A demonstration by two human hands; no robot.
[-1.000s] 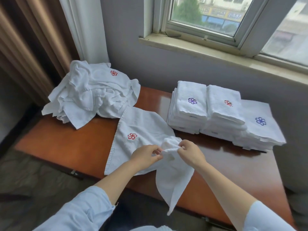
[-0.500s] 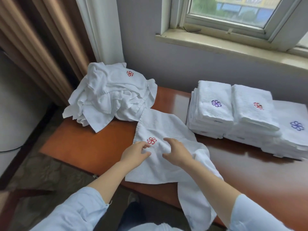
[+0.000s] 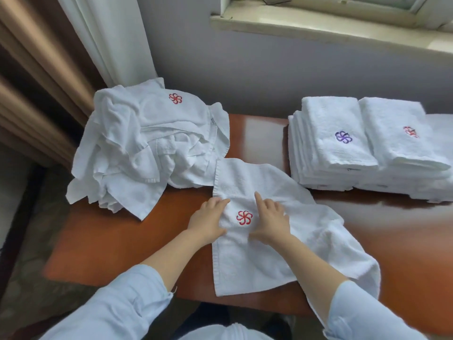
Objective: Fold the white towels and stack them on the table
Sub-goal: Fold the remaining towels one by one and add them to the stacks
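Observation:
A white towel (image 3: 255,261) with a red flower mark lies spread on the brown table (image 3: 122,241), its right end hanging over the front edge. My left hand (image 3: 208,219) rests flat on it just left of the mark. My right hand (image 3: 270,219) presses on it just right of the mark, forefinger stretched forward. A heap of unfolded white towels (image 3: 147,148) sits at the table's back left. Stacks of folded white towels (image 3: 355,148) stand at the back right.
A wall and a window sill (image 3: 318,23) run behind the table. Curtains (image 3: 61,57) hang at the left. The floor shows at the left and below the table's front edge.
Both hands let go of the bunched towel end and now lie flat on the towel beside the red mark. The camera moved closer and tilted down.

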